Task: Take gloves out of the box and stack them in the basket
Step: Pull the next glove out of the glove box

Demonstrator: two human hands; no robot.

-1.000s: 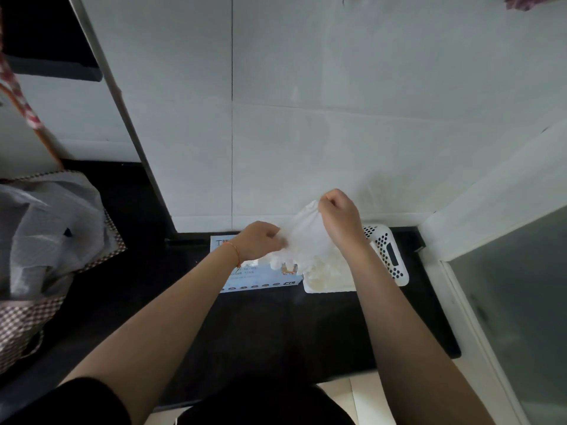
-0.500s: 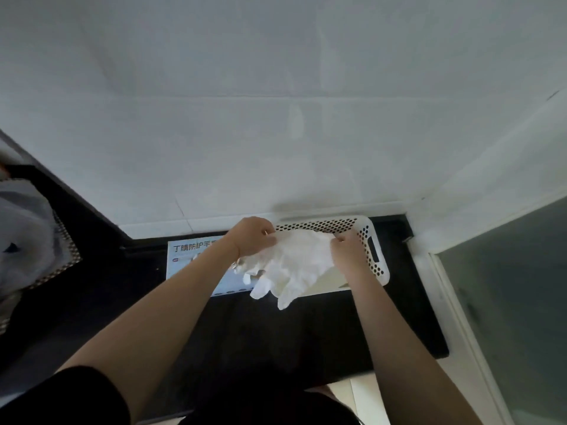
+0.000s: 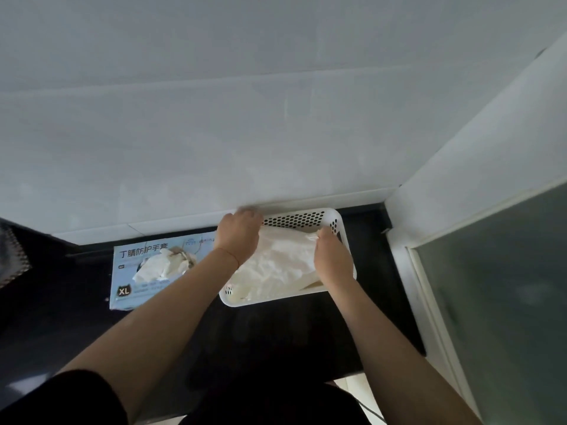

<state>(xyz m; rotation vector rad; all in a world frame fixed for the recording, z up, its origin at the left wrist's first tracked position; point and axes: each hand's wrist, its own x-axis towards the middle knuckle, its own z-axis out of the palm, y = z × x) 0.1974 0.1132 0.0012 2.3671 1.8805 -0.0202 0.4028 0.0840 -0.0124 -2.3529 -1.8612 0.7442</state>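
I see my left hand (image 3: 237, 233) and right hand (image 3: 329, 253) each pinching the white glove (image 3: 276, 265), spreading it flat over the basket (image 3: 333, 217) so it stacks neatly.

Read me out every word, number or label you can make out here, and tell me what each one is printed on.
"丁腈防护手套": large title along the top of the blue glove box.
"XL": dark badge at the box's near left corner.
Small lines beside the badge and the logo at the box's top right: too small and blurred to read.
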